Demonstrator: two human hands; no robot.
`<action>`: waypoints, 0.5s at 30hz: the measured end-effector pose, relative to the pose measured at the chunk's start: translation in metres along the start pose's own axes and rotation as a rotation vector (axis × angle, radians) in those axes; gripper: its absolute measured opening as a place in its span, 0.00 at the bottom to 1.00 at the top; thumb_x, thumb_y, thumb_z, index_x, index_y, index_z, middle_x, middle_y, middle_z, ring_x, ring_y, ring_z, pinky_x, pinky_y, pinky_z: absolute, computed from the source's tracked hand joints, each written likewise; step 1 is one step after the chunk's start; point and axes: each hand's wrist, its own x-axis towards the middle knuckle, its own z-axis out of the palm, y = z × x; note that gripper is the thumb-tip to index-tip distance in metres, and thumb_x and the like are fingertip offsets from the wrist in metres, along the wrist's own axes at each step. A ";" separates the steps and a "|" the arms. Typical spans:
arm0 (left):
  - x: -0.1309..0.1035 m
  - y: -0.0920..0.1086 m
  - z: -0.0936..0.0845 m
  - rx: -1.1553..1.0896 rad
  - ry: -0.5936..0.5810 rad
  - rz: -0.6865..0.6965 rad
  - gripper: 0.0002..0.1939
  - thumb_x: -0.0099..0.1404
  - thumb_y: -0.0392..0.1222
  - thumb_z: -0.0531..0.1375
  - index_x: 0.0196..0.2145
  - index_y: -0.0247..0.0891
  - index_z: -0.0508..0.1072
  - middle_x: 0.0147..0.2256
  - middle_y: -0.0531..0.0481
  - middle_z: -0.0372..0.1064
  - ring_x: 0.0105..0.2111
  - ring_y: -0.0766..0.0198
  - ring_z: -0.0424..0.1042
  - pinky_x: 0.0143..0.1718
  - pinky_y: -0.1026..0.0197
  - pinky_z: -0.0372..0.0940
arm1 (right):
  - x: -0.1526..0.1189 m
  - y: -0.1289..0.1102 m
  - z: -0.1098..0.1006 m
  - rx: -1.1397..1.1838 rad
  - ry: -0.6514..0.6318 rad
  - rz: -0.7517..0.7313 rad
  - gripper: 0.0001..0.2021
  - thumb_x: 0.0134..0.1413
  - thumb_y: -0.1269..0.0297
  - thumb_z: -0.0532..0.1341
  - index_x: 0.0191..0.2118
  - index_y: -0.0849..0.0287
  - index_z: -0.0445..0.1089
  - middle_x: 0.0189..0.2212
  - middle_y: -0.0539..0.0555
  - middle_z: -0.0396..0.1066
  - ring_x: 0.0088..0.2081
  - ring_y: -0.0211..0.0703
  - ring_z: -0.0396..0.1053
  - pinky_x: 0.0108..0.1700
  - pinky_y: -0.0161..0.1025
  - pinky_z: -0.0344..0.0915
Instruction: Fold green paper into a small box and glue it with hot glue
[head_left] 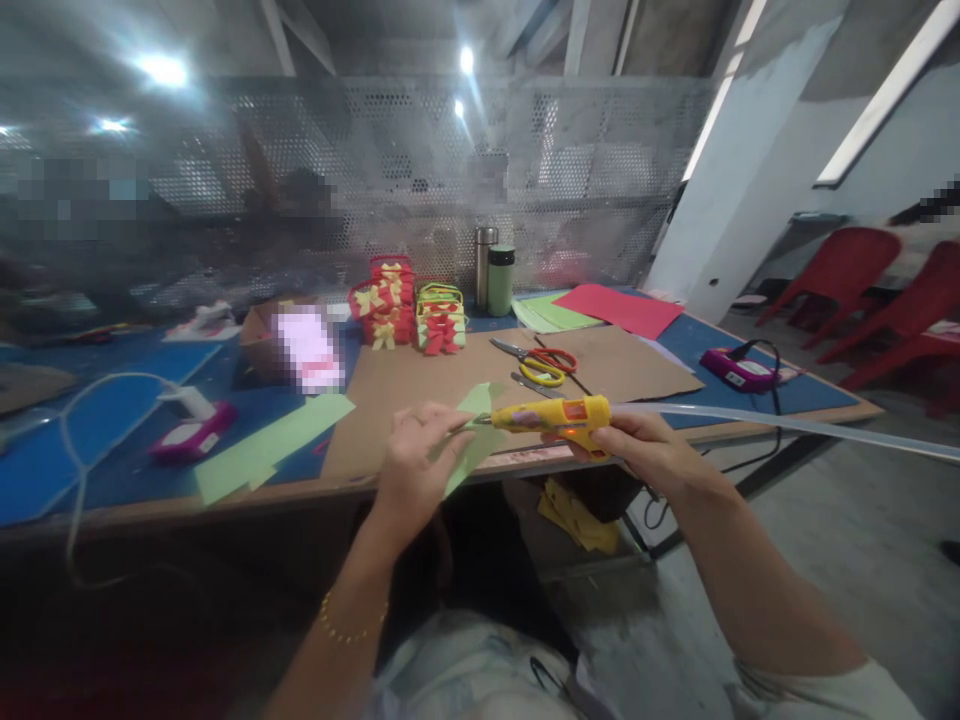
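My right hand (637,445) is closed round the handle of a yellow glue gun (536,418), whose nozzle points left. A long clear glue stick (750,415) runs out of its back to the right. My left hand (421,455) pinches a light green paper piece (469,460) at the nozzle tip, above the table's front edge. Whether the nozzle touches the paper cannot be made out. Behind the gun, scissors with red and yellow handles (544,368) lie on the brown cardboard (637,368).
Small red baskets (386,310) and a green basket (441,318) with bows stand at the back, near a green bottle (501,282). Red paper (622,308) lies back right. Purple power strips (739,370) sit at both sides; a phone (307,348) leans at left.
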 end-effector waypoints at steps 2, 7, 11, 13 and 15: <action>0.000 0.001 0.003 -0.011 0.008 -0.014 0.07 0.70 0.41 0.62 0.42 0.42 0.81 0.37 0.47 0.80 0.39 0.58 0.76 0.48 0.53 0.65 | -0.002 0.002 0.000 -0.006 0.003 0.032 0.26 0.50 0.37 0.68 0.39 0.59 0.82 0.31 0.56 0.78 0.34 0.49 0.74 0.39 0.45 0.73; -0.001 0.000 0.007 -0.060 0.017 -0.059 0.07 0.69 0.41 0.63 0.41 0.43 0.82 0.36 0.48 0.80 0.38 0.58 0.76 0.48 0.53 0.66 | -0.003 0.003 -0.001 -0.092 -0.011 -0.004 0.27 0.51 0.35 0.66 0.33 0.57 0.81 0.31 0.57 0.77 0.34 0.51 0.74 0.38 0.46 0.74; -0.002 -0.001 0.006 -0.088 0.020 -0.092 0.07 0.68 0.41 0.64 0.40 0.43 0.83 0.36 0.48 0.80 0.39 0.58 0.75 0.46 0.54 0.67 | -0.001 -0.003 -0.003 -0.212 -0.029 -0.099 0.27 0.55 0.35 0.64 0.27 0.56 0.79 0.28 0.56 0.76 0.33 0.50 0.72 0.37 0.43 0.72; -0.002 -0.001 0.005 -0.100 0.014 -0.111 0.07 0.68 0.40 0.64 0.40 0.43 0.83 0.36 0.47 0.80 0.40 0.57 0.75 0.46 0.54 0.67 | 0.000 -0.009 -0.004 -0.260 -0.038 -0.157 0.27 0.57 0.35 0.62 0.26 0.55 0.79 0.27 0.56 0.75 0.31 0.49 0.71 0.35 0.43 0.71; -0.002 -0.001 0.005 -0.115 0.013 -0.122 0.06 0.68 0.40 0.64 0.40 0.43 0.84 0.37 0.47 0.80 0.40 0.56 0.76 0.47 0.54 0.67 | 0.000 -0.015 -0.004 -0.296 -0.059 -0.204 0.27 0.58 0.35 0.60 0.27 0.55 0.79 0.26 0.55 0.75 0.30 0.48 0.70 0.33 0.42 0.71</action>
